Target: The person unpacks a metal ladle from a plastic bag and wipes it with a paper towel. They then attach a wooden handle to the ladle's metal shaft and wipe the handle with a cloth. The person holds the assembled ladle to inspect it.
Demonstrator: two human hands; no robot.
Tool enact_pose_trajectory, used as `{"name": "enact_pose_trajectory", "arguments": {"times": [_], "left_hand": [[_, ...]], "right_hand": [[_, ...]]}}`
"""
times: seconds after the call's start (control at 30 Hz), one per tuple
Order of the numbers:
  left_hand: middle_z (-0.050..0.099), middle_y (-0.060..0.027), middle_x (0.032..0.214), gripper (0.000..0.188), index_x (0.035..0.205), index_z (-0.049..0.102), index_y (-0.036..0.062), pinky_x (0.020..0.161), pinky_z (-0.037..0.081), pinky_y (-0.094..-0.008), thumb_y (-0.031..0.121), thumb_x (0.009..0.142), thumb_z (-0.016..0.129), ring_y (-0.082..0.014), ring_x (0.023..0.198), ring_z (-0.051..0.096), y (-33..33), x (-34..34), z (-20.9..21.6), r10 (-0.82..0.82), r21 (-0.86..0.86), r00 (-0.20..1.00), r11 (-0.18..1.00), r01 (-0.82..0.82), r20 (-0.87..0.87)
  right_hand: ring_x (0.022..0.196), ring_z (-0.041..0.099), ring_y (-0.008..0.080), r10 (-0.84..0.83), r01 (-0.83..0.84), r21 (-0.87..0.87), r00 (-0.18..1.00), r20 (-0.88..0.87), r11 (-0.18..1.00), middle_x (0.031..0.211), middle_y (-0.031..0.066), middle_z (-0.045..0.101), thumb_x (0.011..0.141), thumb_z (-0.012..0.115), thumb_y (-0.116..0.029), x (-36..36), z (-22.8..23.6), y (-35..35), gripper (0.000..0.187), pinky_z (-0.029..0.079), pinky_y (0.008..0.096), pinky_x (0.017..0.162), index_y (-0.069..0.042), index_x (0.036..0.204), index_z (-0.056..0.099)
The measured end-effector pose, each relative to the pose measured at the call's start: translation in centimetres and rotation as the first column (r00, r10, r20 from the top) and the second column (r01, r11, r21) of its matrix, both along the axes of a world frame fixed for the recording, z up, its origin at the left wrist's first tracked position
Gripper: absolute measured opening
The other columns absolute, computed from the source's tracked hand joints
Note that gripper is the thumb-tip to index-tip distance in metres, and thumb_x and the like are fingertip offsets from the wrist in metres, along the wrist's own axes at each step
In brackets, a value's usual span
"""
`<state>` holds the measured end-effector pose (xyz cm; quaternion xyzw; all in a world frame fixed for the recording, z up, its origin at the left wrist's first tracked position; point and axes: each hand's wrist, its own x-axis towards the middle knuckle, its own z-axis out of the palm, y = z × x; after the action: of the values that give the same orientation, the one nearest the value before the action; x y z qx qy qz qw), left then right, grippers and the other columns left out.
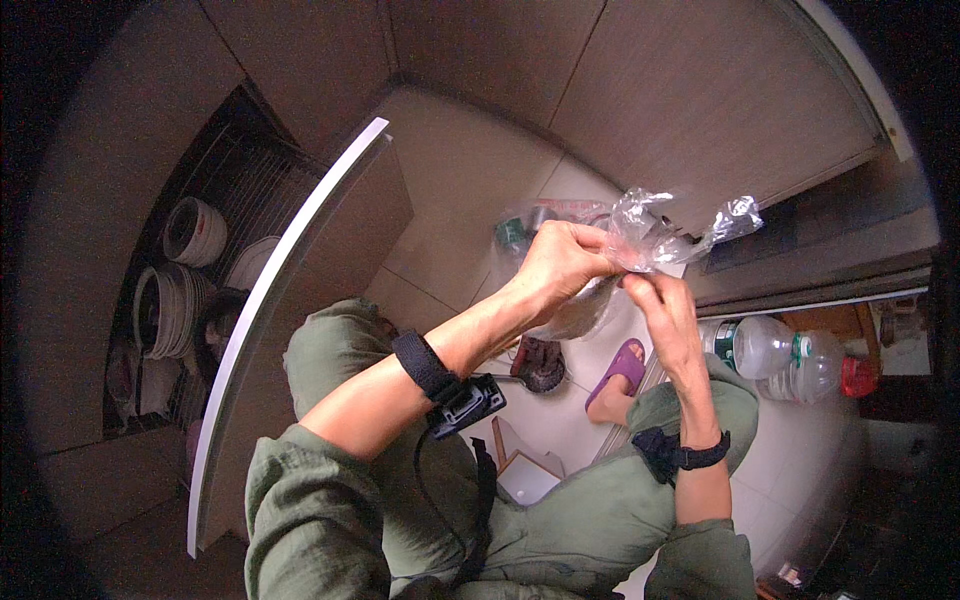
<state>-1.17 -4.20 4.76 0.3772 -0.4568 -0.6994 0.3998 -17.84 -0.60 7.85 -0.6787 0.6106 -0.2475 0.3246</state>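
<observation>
Both hands are at the gathered neck of a clear plastic bag (640, 225), in front of me and above the floor. My left hand (568, 262) is closed, its thumb and fingers pinching the twisted film from the left. Just below and to the right, my right hand (665, 310) also pinches the film with closed fingertips. The loose crinkled top of the bag sticks up past the fingers toward the right. Its body hangs behind my left hand and wrist, partly hidden. A green bottle cap (510, 232) shows at the bag's left side; whether it is inside, I cannot tell.
At left, a pulled-out panel with a white edge (290, 240) stands beside a wire rack holding bowls (194, 231) and stacked plates. Several clear plastic bottles (765, 345) are at right. A small stool (530, 478) sits between my legs, near a purple slipper (614, 376) on my foot.
</observation>
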Motion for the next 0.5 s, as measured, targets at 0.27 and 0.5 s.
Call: {"name": "enact_pose_trajectory", "arguments": {"times": [0.27,0.5], "left_hand": [[0.063,-0.0035,0.062,0.019,0.072,0.069,0.0011,0.055,0.045,-0.0250,0.018,0.065,0.076,-0.0069,0.058,0.055,0.7,-0.5,-1.7,0.113,-0.165,0.958,0.984,-0.070,0.265],[0.066,-0.0054,0.070,0.019,0.079,0.068,0.0000,0.048,0.049,-0.0238,0.017,0.072,0.074,-0.0094,0.060,0.060,-0.2,0.9,-1.9,-0.088,0.032,0.979,0.996,0.083,0.185]], "right_hand": [[0.060,0.056,0.0096,0.012,-0.025,0.033,0.939,0.344,0.999,0.076,0.0040,0.061,0.082,0.064,-0.015,-1.1,0.1,-0.7,0.027,0.044,0.0224,0.050,0.001,0.103,0.057],[0.066,0.059,0.0122,0.010,-0.039,0.078,0.943,0.333,0.996,0.081,0.0080,0.062,0.084,0.063,-0.013,-1.3,0.2,-0.6,0.022,0.049,0.0231,0.060,0.003,0.097,0.056]]}}
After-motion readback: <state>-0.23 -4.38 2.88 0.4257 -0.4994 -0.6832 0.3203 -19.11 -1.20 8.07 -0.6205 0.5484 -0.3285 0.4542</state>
